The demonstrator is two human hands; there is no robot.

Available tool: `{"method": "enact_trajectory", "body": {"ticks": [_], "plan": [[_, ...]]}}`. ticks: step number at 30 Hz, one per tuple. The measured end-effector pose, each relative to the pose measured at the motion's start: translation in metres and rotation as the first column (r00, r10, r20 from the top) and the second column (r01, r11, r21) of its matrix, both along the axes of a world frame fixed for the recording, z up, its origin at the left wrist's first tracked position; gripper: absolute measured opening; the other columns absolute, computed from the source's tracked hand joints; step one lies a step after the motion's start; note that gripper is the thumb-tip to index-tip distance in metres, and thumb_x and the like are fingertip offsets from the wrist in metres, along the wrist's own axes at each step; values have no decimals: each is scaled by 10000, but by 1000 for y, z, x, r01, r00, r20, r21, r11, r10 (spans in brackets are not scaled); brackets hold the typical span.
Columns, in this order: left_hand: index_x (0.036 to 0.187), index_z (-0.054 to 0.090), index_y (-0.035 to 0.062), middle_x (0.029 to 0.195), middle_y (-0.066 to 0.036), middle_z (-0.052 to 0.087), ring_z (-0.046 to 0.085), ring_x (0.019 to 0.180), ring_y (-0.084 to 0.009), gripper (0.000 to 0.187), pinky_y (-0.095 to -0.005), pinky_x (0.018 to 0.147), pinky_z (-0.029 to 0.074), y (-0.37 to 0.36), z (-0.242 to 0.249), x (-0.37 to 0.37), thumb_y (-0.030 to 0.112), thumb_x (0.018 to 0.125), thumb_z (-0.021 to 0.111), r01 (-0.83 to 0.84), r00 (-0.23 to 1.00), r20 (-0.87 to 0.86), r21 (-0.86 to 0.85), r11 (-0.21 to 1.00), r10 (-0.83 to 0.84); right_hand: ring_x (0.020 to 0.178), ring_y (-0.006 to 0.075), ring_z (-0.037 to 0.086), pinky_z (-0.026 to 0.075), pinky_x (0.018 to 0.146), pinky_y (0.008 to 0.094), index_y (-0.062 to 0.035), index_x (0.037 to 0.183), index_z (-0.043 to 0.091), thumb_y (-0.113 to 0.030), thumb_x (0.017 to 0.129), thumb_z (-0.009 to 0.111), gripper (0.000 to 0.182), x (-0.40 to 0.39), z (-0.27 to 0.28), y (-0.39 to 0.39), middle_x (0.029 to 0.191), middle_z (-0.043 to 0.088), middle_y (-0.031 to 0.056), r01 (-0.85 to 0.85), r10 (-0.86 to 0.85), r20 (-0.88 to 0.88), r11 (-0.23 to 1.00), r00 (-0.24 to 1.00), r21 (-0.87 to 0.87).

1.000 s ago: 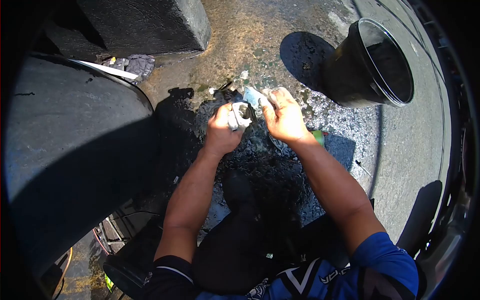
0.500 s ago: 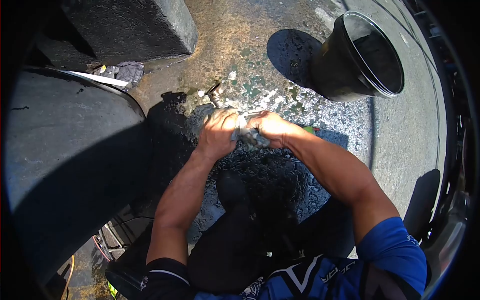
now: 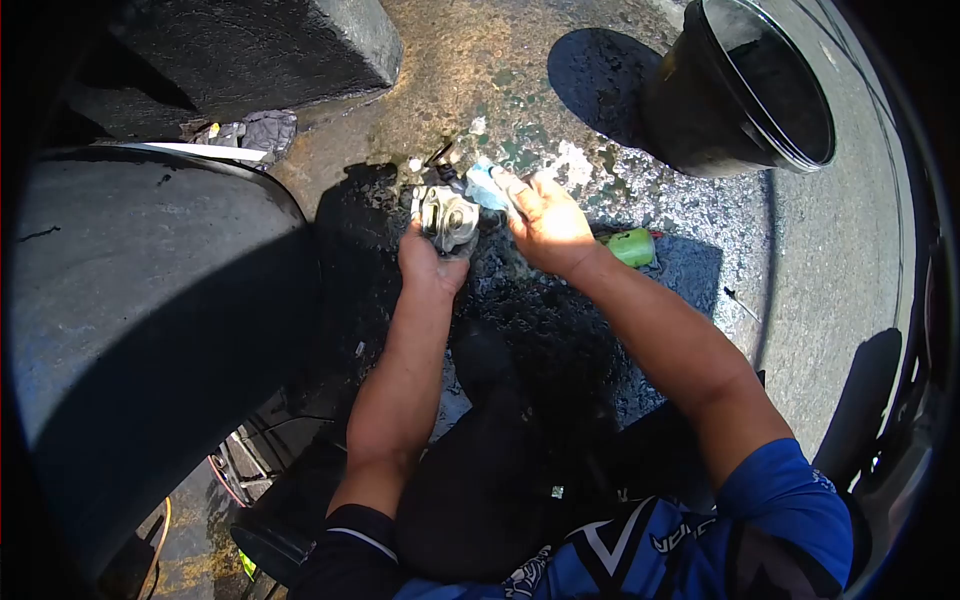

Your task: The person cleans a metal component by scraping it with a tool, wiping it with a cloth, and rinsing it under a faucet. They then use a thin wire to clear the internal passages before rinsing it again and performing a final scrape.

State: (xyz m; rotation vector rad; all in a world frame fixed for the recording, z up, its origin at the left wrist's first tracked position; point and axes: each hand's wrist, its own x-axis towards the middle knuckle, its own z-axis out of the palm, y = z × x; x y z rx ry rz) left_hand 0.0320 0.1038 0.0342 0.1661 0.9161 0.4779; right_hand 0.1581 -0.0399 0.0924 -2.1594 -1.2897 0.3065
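Note:
My left hand (image 3: 432,262) is wrapped round the lower end of a grey cast-metal machine part (image 3: 455,218), which has a round boss and a slot on its upper face. Its exact kind is not clear. In my right hand (image 3: 552,222) is a pale blue piece (image 3: 486,184), a cloth or sponge, pinched at the fingertips. It hangs just right of the metal part's upper end, near a dark fitting (image 3: 446,172). Both hands are above wet, dark ground.
A black bucket (image 3: 690,120) stands at the upper right. Beside my right forearm lies a light green container (image 3: 632,248). To the left is a large dark curved body (image 3: 150,290), with a concrete block (image 3: 365,40) behind it. Crumpled black material (image 3: 268,135) lies between them.
My hands, close together before, have moved apart. The metal part now shows in my left hand, and the pale blue piece in my right. More of the green container is visible.

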Motion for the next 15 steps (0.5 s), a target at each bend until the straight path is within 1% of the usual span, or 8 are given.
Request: {"method": "enact_trajectory", "body": {"ticks": [3,6,7,9,12,13,14,15], "plan": [[1314,553,24,1295,-166,619,602,1185,-343,487,-514,1043,463,-11,7,6,311,1041,270,-38,997,71,-43,998,41,839,359,614,518,789,434,-106,1176,653,-133,845,590,338,-34,-37,14,927,621,183,-154,140,173,986,975,70],[1274,566,11,1248,-155,639,615,1159,-332,434,-492,1037,471,-10,9,0,300,1039,342,-15,1000,-9,138,990,17,780,303,636,521,718,402,-92,1023,703,-122,862,592,198,-48,-26,19,858,631,136,-135,121,-108,981,987,-139],[1265,570,11,1238,-152,645,620,1151,-328,423,-486,1036,473,-12,6,-5,299,1039,359,5,999,-51,182,983,4,750,283,630,517,694,381,-74,1033,691,-114,884,578,192,-48,-20,23,844,636,125,-27,-37,-566,994,824,-103],[1273,569,23,1178,-127,667,662,1055,-286,404,-448,947,525,-12,15,-7,306,1044,393,53,998,33,197,979,-61,689,244,618,508,648,340,-37,1053,666,-96,927,550,181,-45,-8,30,817,645,103,189,-182,-982,963,-58,-190],[1272,555,39,1118,-127,675,684,990,-284,370,-395,837,567,-4,46,4,298,1041,428,78,986,129,201,976,-105,679,214,628,507,614,345,-16,1046,656,-74,915,553,176,-41,-11,28,800,662,78,80,-60,-945,996,322,-36],[1281,543,39,1101,-130,671,682,963,-274,352,-378,807,566,-4,48,1,272,1035,448,155,987,-76,278,948,-139,675,204,632,506,602,347,-9,1043,653,-67,911,554,175,-43,-13,24,794,667,70,26,-11,-903,1000,429,0],[1290,531,40,1083,-133,667,681,937,-264,338,-362,778,564,-3,51,-1,245,1029,469,250,948,-278,338,907,-158,713,264,664,540,655,404,-15,1012,649,-60,875,573,163,-33,-17,17,818,679,123,-181,125,-499,981,857,-65],[1309,506,48,1029,-130,659,664,846,-238,329,-337,651,535,-3,32,1,199,1017,495,200,948,-311,415,888,-68,780,295,676,547,706,411,-17,1003,657,-79,861,575,175,-25,-9,19,870,684,161,-297,211,-371,935,904,-193]]}}
